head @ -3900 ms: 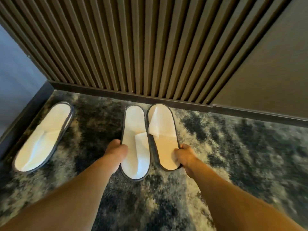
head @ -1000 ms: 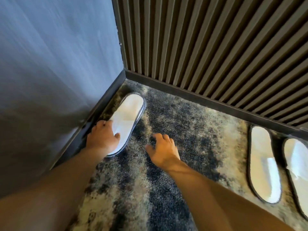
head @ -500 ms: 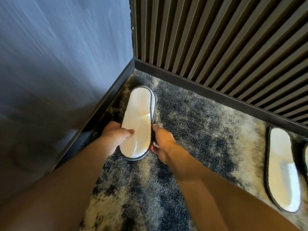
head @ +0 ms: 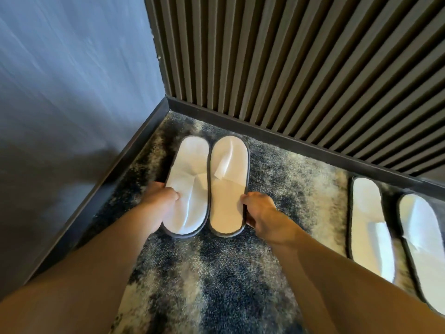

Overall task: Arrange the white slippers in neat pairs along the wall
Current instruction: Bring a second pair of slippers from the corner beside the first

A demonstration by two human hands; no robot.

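Four white slippers, two pairs on carpet (head: 216, 273) along slatted wall (head: 301, 68). Far-right slipper (head: 423, 239) cut off by frame edge. Left hand (head: 157, 197) pinching left slipper (head: 190, 184); right hand (head: 261, 208) gripping right slipper (head: 228, 186), fingers probably curled underneath.

Soft daylight, mild blur, wide-angle edge distortion
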